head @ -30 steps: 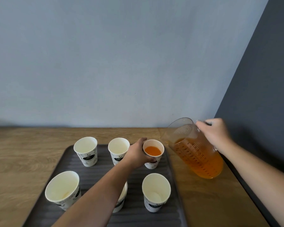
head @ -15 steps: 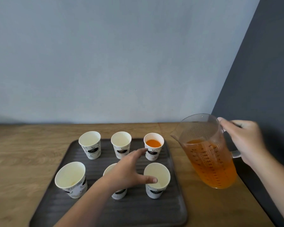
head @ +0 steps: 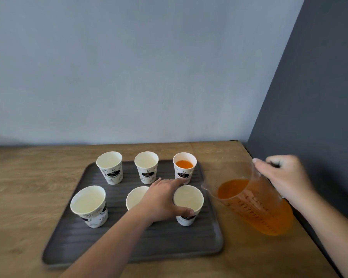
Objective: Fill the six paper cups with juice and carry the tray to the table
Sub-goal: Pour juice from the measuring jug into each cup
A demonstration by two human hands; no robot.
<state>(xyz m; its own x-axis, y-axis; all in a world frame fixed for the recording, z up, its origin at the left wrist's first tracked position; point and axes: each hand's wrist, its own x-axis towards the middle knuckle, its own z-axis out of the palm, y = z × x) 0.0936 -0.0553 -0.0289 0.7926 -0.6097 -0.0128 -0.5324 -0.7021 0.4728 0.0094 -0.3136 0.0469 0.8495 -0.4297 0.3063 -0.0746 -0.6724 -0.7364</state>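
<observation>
Six white paper cups stand in two rows on a dark ribbed tray [head: 165, 243]. The back right cup [head: 184, 167] holds orange juice. The back left cup [head: 110, 167], back middle cup [head: 146, 167], front left cup [head: 89, 206] and front middle cup [head: 135, 198] look empty. My left hand [head: 162, 199] grips the front right cup [head: 189, 201], thumb on its near side. My right hand [head: 283, 179] holds the handle of a clear pitcher [head: 255, 207] of orange juice, tilted left with its spout just right of that cup's rim.
The tray lies on a wooden counter [head: 28, 189] against a pale blue wall. A dark grey wall [head: 313, 117] bounds the counter on the right, close behind the pitcher.
My left hand left the filled back right cup and came back to close on the front right cup. The pitcher swung upright, then tilted left toward that cup.
</observation>
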